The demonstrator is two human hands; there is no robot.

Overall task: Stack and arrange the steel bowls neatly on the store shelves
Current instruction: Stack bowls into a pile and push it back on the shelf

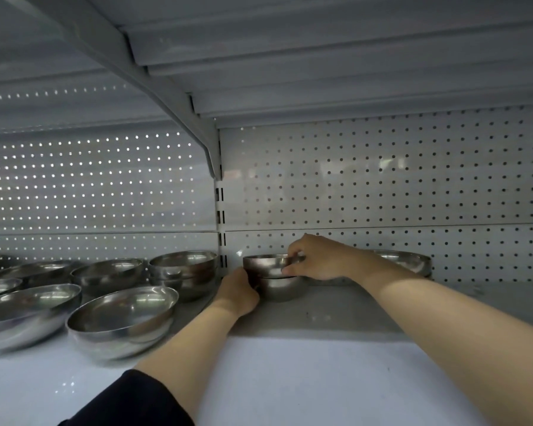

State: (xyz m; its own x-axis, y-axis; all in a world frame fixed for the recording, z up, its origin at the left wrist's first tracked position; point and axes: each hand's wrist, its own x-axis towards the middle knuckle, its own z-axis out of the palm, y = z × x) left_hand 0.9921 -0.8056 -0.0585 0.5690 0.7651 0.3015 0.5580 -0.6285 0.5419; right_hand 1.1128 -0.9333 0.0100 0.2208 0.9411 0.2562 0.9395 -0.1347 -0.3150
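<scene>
Far out to the left of where I am gripping, I see loose steel bowls spread over the white shelf (290,379): a large shallow bowl (25,315) cut by the frame edge, a second wide bowl (120,321) just beside it toward my hands, and behind them a row of smaller bowls running back to the perforated back panel (90,186). Nearer the grip, a nested stack of bowls (183,273) stands against the slotted upright post (219,238) that divides the two shelf bays. My left hand (237,292), with a dark sleeve (130,401) at the upper arm, is pressed against the left side of the lower bowl (285,289), fingers curled around its wall; I cannot tell how tightly it closes, since the fingertips are hidden behind the steel. That lower bowl sits on the shelf close to the back panel, just right of the post. The upper bowl (266,265) sits nested in it, slightly tilted, its rim raised on the left. My right hand (317,256) comes in from the right and is pinched on that upper bowl's right rim, thumb below and fingers over the edge. Beyond the right wrist, further right of the grip, another bowl (406,261) rests by the back panel, partly hidden by my forearm. The underside of the shelf above (320,56) spans the top.
</scene>
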